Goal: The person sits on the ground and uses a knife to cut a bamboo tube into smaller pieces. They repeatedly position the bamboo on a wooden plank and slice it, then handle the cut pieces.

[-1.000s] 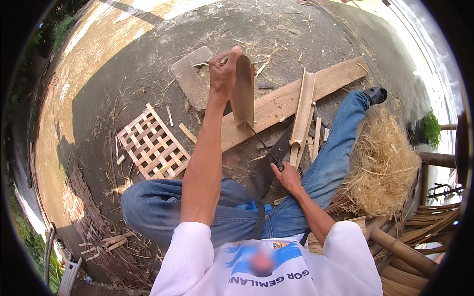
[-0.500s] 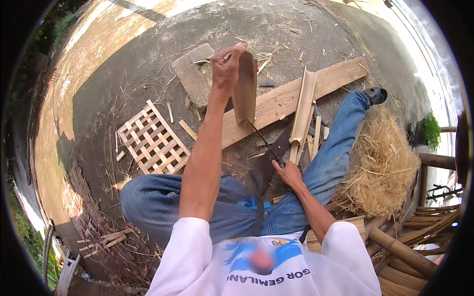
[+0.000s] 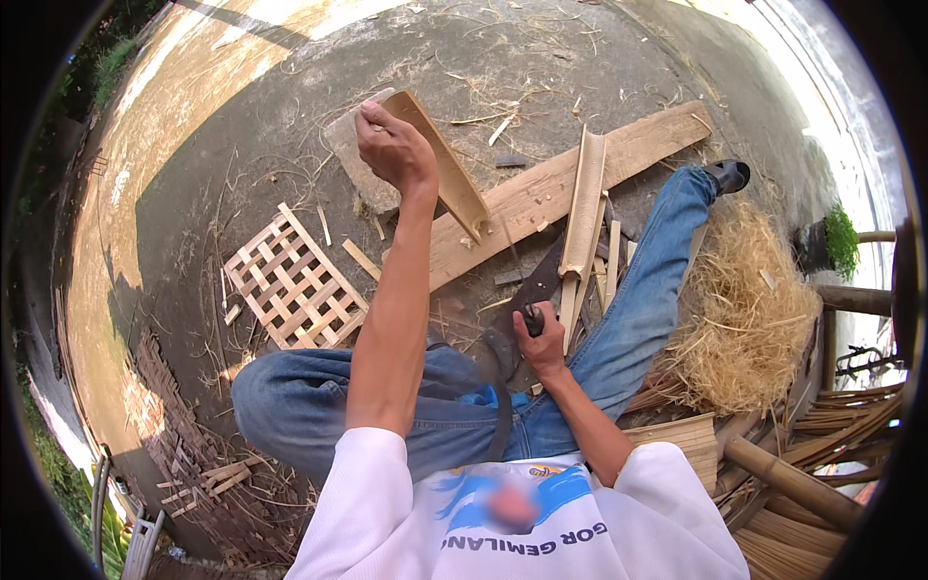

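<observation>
My left hand (image 3: pixel 398 150) grips the upper end of a split bamboo piece (image 3: pixel 447 164), curved like a trough. The piece leans up to the left, with its lower end at the long wooden plank (image 3: pixel 570 201). In my right hand (image 3: pixel 543 344), closed near my lap, is the dark handle of a knife (image 3: pixel 533 319). Its thin blade is blurred and points away toward the lower end of the bamboo. A second split bamboo piece (image 3: pixel 586 198) lies across the plank, to the right of the first.
A woven bamboo lattice panel (image 3: pixel 298 280) lies left of my forearm. Behind my left hand sits a stone block (image 3: pixel 356 164). Beyond my outstretched right leg (image 3: pixel 643 280) is a heap of pale shavings (image 3: pixel 744 309). Bamboo poles (image 3: pixel 788 483) stand at lower right.
My left hand has moved left and a little nearer, tipping the bamboo's upper end leftward. My right hand has shifted left and turned, with the knife still in it.
</observation>
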